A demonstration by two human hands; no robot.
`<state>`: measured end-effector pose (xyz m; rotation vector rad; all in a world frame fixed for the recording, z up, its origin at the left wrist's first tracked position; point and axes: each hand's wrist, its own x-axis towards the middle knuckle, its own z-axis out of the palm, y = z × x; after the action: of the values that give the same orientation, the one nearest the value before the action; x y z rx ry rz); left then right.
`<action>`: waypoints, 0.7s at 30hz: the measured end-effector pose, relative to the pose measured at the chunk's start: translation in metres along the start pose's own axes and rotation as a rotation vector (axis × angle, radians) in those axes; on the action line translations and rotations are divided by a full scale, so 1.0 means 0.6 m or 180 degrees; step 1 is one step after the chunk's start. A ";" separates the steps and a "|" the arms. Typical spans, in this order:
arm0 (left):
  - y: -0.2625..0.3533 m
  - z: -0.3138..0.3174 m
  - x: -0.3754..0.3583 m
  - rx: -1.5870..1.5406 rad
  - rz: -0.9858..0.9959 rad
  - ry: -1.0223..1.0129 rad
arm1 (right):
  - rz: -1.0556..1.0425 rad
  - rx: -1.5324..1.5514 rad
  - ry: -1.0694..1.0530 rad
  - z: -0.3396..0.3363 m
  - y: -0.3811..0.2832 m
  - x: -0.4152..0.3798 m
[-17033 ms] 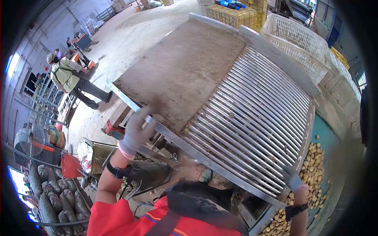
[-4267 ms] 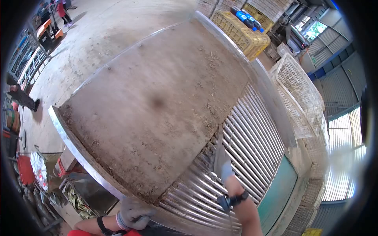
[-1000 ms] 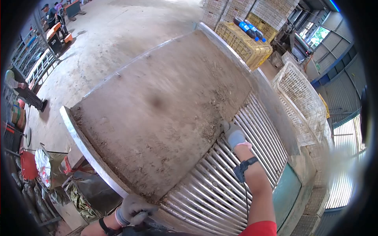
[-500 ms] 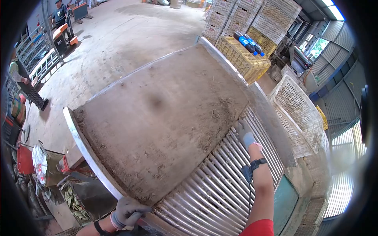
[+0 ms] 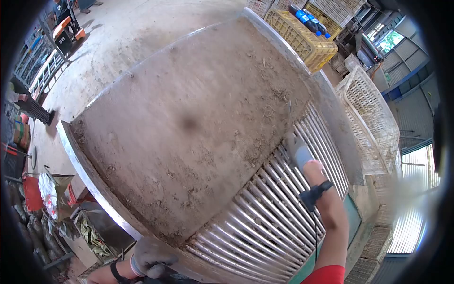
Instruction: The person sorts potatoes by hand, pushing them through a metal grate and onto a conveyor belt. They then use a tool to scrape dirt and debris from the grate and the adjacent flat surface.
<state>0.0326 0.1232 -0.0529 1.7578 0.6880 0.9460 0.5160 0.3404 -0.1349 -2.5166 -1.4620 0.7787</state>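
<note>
A wide sloping sorting bed (image 5: 189, 109), coated in brown soil, lies in front of me. Along its near right side runs a rack of shiny metal bars (image 5: 257, 222) with small bits of dirt between them. My right hand (image 5: 299, 150), in a grey glove, reaches down to the bars where they meet the soil; its fingers are blurred. My left hand (image 5: 153, 258), also gloved, is curled over the near corner of the bed's metal rim (image 5: 101, 201). Small clods and dry stalks (image 5: 269, 111) lie on the soil close beyond my right hand.
Beyond the right rim stand a yellow crate (image 5: 302, 40) topped with dark bottles (image 5: 309, 21) and a white slatted crate (image 5: 371, 113). Sacks and a red bag (image 5: 33, 194) sit at the left. Two people (image 5: 30, 102) stand across the concrete floor.
The view has tipped down and shifted, so the bed sits higher. My right hand stays at the edge of soil and bars, its fingers now smeared. My left hand stays at the near corner.
</note>
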 end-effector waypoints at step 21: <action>0.001 -0.004 0.001 0.0172 0.0194 -0.0083 | -0.0179 -0.0229 0.0424 -0.042 -0.016 0.146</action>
<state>0.0307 0.1248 -0.0518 1.8447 0.6518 0.9516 0.5560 0.4227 -0.1420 -2.5121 -1.5342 0.5479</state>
